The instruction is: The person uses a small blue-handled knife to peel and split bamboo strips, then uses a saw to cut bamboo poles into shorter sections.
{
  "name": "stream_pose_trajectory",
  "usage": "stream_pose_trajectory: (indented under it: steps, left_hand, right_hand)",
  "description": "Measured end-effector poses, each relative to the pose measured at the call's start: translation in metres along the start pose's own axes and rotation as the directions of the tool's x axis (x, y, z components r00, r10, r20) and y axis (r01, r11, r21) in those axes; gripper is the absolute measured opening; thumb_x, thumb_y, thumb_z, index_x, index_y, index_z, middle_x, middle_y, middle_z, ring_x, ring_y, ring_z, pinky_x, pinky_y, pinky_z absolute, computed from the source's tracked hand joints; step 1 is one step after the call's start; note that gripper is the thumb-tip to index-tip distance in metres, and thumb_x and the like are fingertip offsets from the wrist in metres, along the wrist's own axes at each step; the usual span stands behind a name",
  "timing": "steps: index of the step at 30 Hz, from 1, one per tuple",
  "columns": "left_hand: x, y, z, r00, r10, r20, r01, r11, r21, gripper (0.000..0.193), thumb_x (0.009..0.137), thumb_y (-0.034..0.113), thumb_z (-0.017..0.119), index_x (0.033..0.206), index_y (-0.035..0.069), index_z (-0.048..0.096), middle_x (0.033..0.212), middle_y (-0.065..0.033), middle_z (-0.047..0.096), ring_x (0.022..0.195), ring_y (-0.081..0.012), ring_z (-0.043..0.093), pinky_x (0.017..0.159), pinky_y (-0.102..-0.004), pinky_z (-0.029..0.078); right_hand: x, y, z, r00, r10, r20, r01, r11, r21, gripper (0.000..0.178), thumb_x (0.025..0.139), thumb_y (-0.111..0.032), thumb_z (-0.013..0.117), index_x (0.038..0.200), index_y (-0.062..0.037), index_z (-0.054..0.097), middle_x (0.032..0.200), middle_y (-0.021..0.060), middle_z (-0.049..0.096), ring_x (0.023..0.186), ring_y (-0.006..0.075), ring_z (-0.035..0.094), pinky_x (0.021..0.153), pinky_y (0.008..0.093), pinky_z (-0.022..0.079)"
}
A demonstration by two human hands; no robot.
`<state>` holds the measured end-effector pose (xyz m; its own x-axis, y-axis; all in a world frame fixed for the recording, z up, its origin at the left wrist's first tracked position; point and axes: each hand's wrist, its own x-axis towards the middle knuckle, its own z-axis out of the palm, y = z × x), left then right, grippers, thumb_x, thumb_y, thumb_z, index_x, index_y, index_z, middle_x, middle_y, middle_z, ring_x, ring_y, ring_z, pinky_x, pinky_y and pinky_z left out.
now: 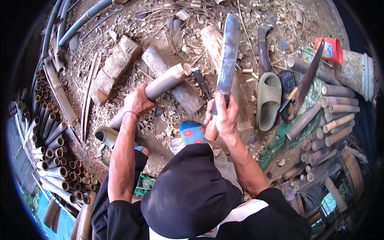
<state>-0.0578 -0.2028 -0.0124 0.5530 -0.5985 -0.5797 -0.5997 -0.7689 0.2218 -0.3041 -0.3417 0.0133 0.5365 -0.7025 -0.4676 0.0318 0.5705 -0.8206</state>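
Note:
My left hand (139,102) is closed around a thick bamboo pole section (165,83). Its pale, freshly cut end points away to the upper right. The pole crosses a short grey log (191,97) that lies on the ground. In my right hand (224,114) is a machete (229,52), gripped by its wooden handle, its broad blade pointing up and away. The blade is apart from the bamboo. Between the bamboo and the machete lies a dark-handled tool (201,83), partly hidden. A paler, split log (211,38) lies behind the blade.
At left are stacked bamboo tubes (56,174) and long poles (86,18). To the right lie an olive slipper (269,102), a handsaw (312,72), cut bamboo pieces (340,118), a red packet (333,51) and a bucket (354,74). Another log (114,70) lies far left among wood chips.

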Motion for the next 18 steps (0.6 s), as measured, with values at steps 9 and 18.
stream_pose_trajectory:
  steps: [9, 18]
  left_hand:
    - [0.002, -0.008, 0.003, 0.999, 0.037, -0.031, -0.037, 0.999, 0.0, 0.047, 0.064, 0.025, 0.071, 0.107, 0.007, 0.061, 0.088, -0.0212, 0.069, 0.083, -0.037, 0.068, 0.078, -0.0436, 0.054]
    - [0.002, -0.004, -0.003, 0.999, 0.025, -0.027, -0.026, 1.0, -0.013, 0.045, 0.066, 0.023, 0.072, 0.107, 0.007, 0.06, 0.09, -0.021, 0.069, 0.085, -0.0368, 0.069, 0.078, -0.0442, 0.054]
  right_hand:
    - [0.049, -0.007, -0.021, 0.958, 0.192, 0.213, -0.174, 0.98, -0.101, 0.031, 0.1, -0.034, 0.052, 0.108, -0.0044, 0.054, 0.072, 0.0055, 0.06, 0.048, 0.0115, 0.056, 0.038, 0.0272, 0.05]
    - [0.05, 0.009, 0.004, 0.802, 0.507, 0.314, -0.452, 0.86, -0.235, 0.031, 0.095, -0.036, 0.061, 0.101, -0.0073, 0.05, 0.07, 0.0032, 0.056, 0.047, 0.0101, 0.054, 0.039, 0.0261, 0.047]
